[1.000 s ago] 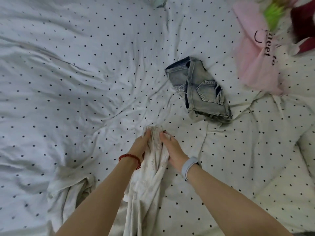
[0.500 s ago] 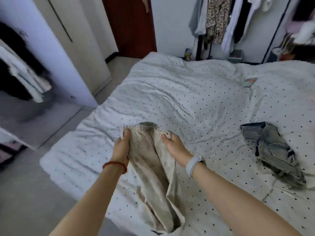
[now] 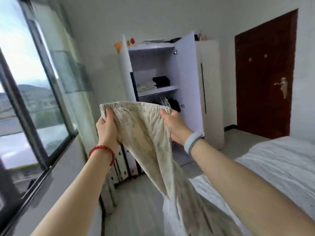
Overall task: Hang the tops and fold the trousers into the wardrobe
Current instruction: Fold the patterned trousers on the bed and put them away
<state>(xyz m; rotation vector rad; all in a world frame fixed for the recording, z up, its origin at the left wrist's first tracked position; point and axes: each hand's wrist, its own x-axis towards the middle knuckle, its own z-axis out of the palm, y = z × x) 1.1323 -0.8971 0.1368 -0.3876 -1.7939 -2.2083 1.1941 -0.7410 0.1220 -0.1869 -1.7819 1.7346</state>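
Wardrobe (image 3: 187, 92): stands against the far wall with its doors open. Folded clothes lie on the middle shelf (image 3: 158, 90), and dark items hang from a rail below it. It is well apart from the person.

Bed (image 3: 281, 159): at lower right, under a white dotted cover. The lower part of the garment trails down toward its near corner; whether it touches the cover cannot be told.

Trousers (image 3: 146, 138): pale beige, held up in the air between the person and the wardrobe, waistband uppermost and stretched level. The cloth hangs limp and creased with no body of its own; judged light, soft and not fragile. The gathered elastic waistband is the firmest part and the sound place to hold. The legs will swing and bunch unless laid flat for folding.

Left hand (image 3: 106, 126): fingers curled round the left end of the waistband, gripping it.

Right hand (image 3: 173, 125): thumb and fingers pinching the right end of the waistband.
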